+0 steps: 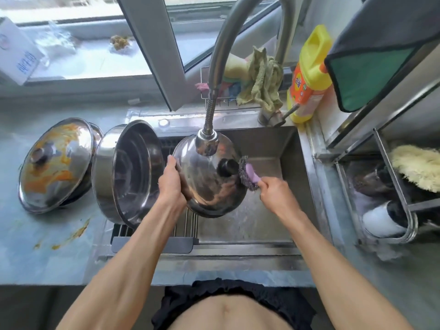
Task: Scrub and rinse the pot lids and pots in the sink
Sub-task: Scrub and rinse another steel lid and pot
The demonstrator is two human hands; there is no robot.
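Note:
A steel pot lid (204, 186) with a black knob (227, 167) is tilted over the sink (266, 144) under the faucet head (206, 142); a thin stream of water falls on it. My left hand (170, 179) grips the lid's left rim. My right hand (273, 190) holds the purple handle of a steel-wool scrubber (247, 173), whose wire pad touches the lid beside the knob. A steel pot (126, 172) leans on its side at the sink's left edge. A second lid (56, 160), smeared with orange residue, lies on another pot on the counter.
A drain rack (152, 241) spans the sink's left part. Rags (259, 77) hang in a wire basket behind the faucet. A yellow detergent bottle (307, 75) stands at the back right. A dish rack (390, 194) with bowls is at the right. Orange spills mark the counter (47, 246).

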